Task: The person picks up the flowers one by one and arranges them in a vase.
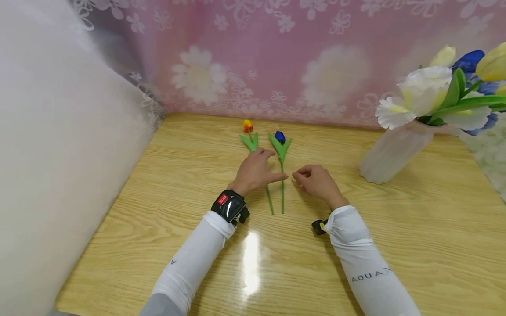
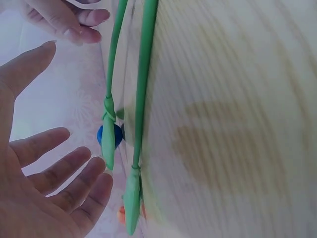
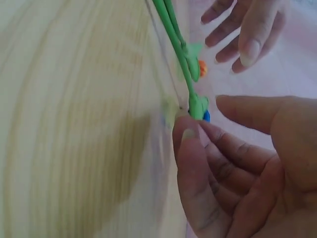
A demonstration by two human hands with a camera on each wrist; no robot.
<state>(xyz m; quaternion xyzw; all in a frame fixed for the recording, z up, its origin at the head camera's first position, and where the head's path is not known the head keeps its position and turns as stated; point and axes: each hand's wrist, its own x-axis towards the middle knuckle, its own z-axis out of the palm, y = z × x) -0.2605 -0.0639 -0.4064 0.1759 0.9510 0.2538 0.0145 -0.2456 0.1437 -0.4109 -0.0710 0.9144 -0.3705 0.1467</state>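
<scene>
Two artificial tulips lie side by side on the wooden table, stems toward me. One has a yellow-and-red bloom (image 1: 247, 126); the other has a blue bloom (image 1: 280, 137). My left hand (image 1: 253, 171) hovers over them with its fingers spread, hiding part of the yellow-and-red tulip's stem. In the left wrist view, nothing lies between the left thumb and fingers (image 2: 81, 171). Just right of the blue tulip's green stem (image 1: 282, 193) is my right hand (image 1: 318, 181). Its fingers are loosely bent, the thumb stands apart, and I see nothing in them.
A white vase (image 1: 395, 151) with white, yellow and blue flowers stands on the right side of the table (image 1: 130, 245). Behind the table hangs a pink floral curtain (image 1: 269, 66). White fabric (image 1: 59, 153) borders the left side.
</scene>
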